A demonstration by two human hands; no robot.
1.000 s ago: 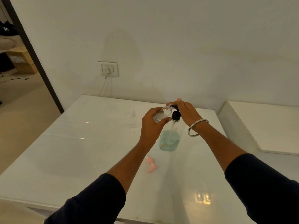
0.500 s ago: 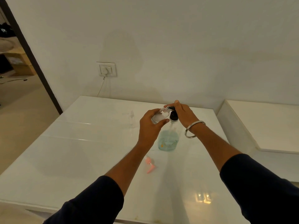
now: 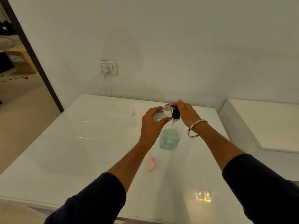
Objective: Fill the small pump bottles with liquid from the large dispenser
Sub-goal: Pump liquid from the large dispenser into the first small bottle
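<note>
While the dispenser (image 3: 169, 139) stands upright on the white table (image 3: 80, 151), partly filled with blue-green liquid, a clear bottle (image 3: 133, 118) stands well to its left. Nearer you, left of its base, a pink pump (image 3: 150, 164) lies on its side. Your left hand (image 3: 152, 126) curls round a small bottle (image 3: 162, 113), tilted with its mouth at the dispenser's spout. Your right hand (image 3: 186, 113), bangle (image 3: 196, 128) on the wrist, rests on the dispenser's black pump head (image 3: 175, 114), fingers bent over it.
</note>
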